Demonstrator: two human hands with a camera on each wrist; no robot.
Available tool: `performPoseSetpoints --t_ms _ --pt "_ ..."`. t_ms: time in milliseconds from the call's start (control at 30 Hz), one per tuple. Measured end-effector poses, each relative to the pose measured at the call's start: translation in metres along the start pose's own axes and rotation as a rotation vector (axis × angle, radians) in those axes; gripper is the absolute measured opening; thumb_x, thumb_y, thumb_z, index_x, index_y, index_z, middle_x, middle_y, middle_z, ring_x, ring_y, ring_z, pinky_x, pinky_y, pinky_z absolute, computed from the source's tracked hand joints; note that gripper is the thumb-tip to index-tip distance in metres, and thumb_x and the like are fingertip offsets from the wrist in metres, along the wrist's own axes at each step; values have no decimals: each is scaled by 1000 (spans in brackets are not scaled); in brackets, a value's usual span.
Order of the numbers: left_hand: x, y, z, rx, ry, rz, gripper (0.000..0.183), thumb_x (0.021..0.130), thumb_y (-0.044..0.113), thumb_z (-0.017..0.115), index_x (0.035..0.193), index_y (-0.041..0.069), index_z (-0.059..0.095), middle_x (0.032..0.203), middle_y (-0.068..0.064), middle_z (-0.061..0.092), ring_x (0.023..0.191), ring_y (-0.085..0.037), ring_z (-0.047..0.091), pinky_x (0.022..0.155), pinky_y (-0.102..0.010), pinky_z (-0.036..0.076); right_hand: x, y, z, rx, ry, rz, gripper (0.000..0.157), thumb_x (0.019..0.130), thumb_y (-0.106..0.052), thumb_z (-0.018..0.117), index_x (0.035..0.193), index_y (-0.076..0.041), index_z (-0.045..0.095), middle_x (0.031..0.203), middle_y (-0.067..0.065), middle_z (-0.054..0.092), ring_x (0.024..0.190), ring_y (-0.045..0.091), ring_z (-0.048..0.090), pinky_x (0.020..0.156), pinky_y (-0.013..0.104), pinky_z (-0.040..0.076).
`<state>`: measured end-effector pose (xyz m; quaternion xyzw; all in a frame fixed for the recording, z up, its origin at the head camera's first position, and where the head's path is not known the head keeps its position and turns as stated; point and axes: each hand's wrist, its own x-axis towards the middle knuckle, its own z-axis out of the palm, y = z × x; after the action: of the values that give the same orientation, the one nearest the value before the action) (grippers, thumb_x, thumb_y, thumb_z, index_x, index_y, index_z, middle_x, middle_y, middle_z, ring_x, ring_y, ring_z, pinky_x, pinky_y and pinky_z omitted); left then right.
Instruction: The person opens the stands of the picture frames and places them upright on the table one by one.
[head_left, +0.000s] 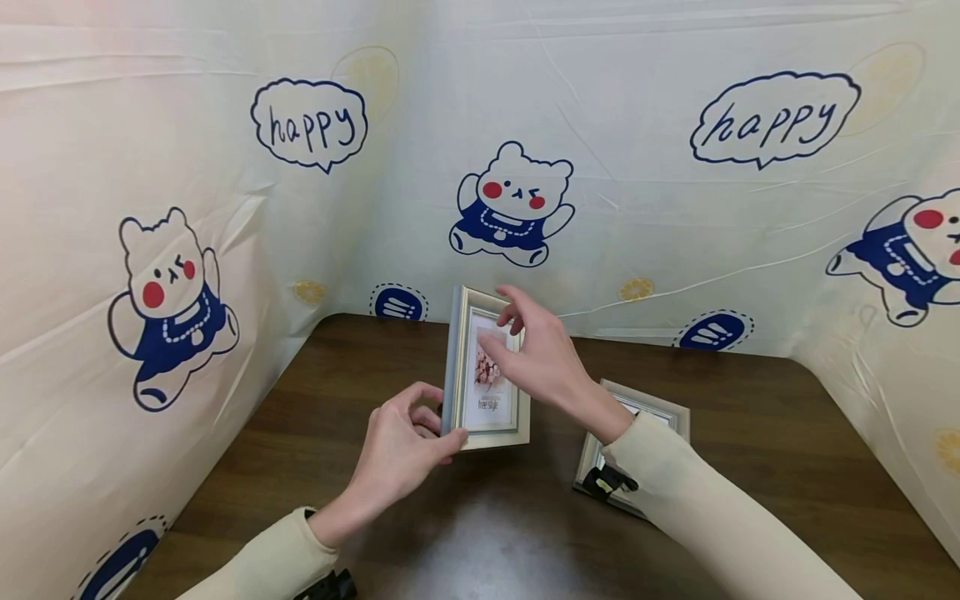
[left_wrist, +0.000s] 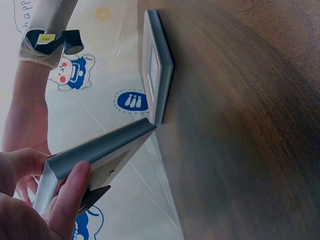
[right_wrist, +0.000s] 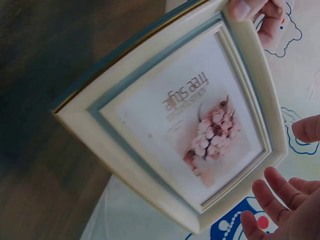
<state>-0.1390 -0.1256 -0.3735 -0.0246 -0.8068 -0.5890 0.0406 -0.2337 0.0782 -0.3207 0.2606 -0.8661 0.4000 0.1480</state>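
A cream picture frame [head_left: 491,437] with a blue-grey edge and a pink flower print is held tilted up above the table. My left hand [head_left: 401,442] grips its lower left corner, thumb at the front and fingers behind. In the left wrist view, a dark flap [left_wrist: 94,198] sticks out from the frame's back. My right hand [head_left: 547,354] hovers before the frame's upper right part, fingers spread and loosely bent. In the right wrist view, the fingertips [right_wrist: 272,175] are close to the frame's border; contact cannot be told.
A second similar frame [head_left: 681,421] lies on the brown wooden table [head_left: 315,400], partly hidden under my right forearm. White cloth [head_left: 637,217] printed with cartoon bears and "happy" bubbles hangs around the table's back and sides.
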Motion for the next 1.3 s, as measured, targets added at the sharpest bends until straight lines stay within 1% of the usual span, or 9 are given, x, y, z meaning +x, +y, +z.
performPoseSetpoints --t_ms 167,400,633,933,1067,1300 --pt "0 -1 0 5 -5 10 39 80 2 89 112 7 67 72 -4 71 60 -22 71 59 -33 61 6 -8 0 12 -11 -5 62 98 -32 72 154 -15 49 113 5 68 98 24 58 74 38 51" --pt "-1 -3 1 27 -9 34 39 79 3 90 111 7 68 71 -3 70 60 -21 70 57 -33 60 10 -13 2 -17 -42 9 65 98 -35 72 156 -17 47 113 3 68 95 18 56 75 37 50" --pt "-1 -5 2 54 0 49 39 79 3 90 111 7 68 70 -1 69 58 -20 69 56 -32 59 14 -17 4 -45 -62 11 66 98 -34 72 156 -17 46 112 2 68 95 21 58 75 37 50" --pt "-1 -4 4 79 -2 76 39 79 3 90 111 7 68 69 1 69 57 -18 68 56 -31 58 20 -18 6 -62 -84 30 68 97 -32 74 156 -17 44 110 0 66 80 18 56 67 35 50" --pt "-1 -5 5 110 -1 85 38 79 4 90 111 8 69 70 2 69 59 -17 67 56 -30 58 21 -18 7 -64 -95 42 70 97 -32 75 157 -17 43 106 -1 65 76 18 57 65 35 50" --pt "-3 -7 7 151 11 105 40 78 4 92 110 7 69 69 4 68 60 -15 66 57 -29 57 22 -20 7 -66 -102 60 70 96 -30 76 157 -15 44 100 2 65 79 18 60 66 34 52"
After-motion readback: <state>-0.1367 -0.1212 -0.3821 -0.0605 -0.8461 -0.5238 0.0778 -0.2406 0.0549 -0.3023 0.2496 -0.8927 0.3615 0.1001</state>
